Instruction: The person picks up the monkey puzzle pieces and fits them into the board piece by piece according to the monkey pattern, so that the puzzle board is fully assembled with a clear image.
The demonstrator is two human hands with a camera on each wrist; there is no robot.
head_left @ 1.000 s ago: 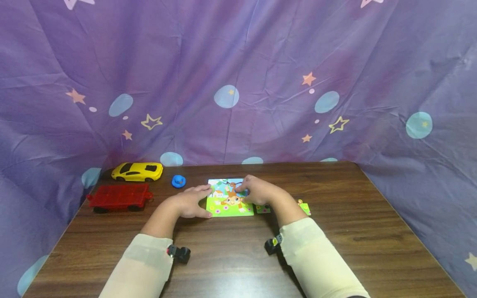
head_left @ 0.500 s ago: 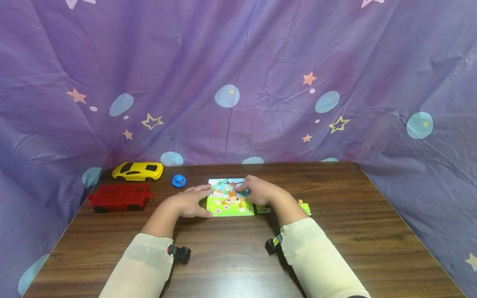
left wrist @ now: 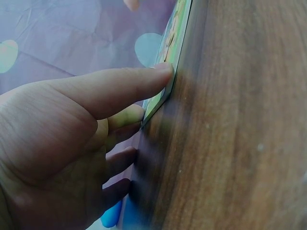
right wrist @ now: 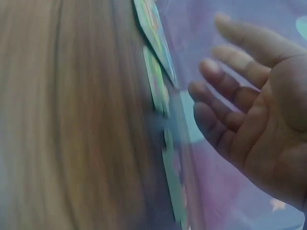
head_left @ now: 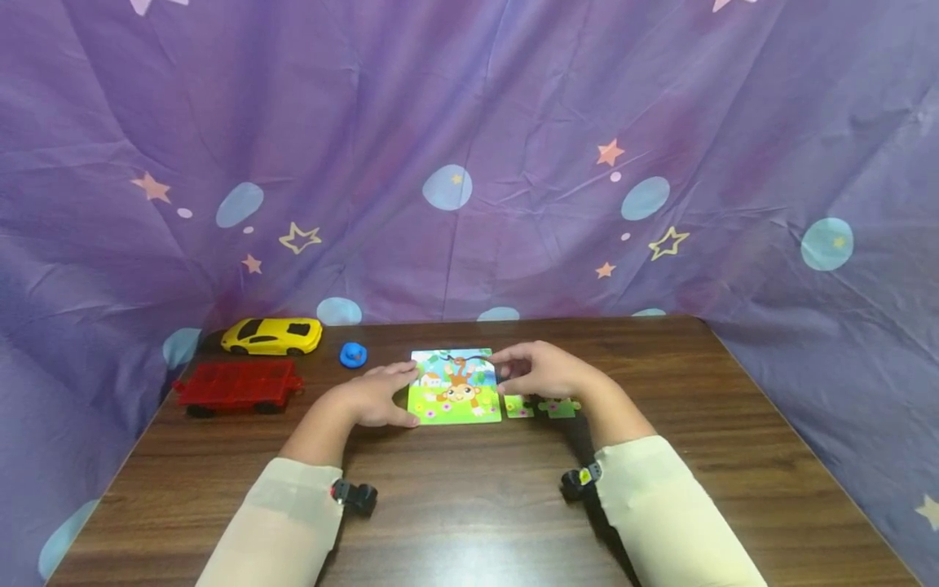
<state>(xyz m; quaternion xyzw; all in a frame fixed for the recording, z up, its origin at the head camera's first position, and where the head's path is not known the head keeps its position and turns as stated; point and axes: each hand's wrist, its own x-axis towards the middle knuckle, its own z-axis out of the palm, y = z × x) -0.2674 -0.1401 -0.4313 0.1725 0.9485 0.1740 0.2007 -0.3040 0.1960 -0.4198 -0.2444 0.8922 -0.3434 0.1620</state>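
A square picture puzzle showing a monkey lies on the table, between the two hands. My left hand touches its left side, fingers along the edge and thumb at the near corner. The left wrist view shows that thumb resting on the puzzle's rim. Over the right side of the puzzle, my right hand is raised with its fingers loosely spread. Nothing is between those fingers in the right wrist view. Two loose puzzle pieces, a nearer one and a farther one, lie right of the puzzle, partly under the right hand.
On the left stand a yellow toy car and a red see-through toy wagon. A small blue hat-shaped toy sits behind the left hand. A purple curtain hangs at the back of the wooden table.
My right hand has lifted off the puzzle's picture and moved right, uncovering the puzzle's right part and more of the loose pieces. The left hand has stayed in place.
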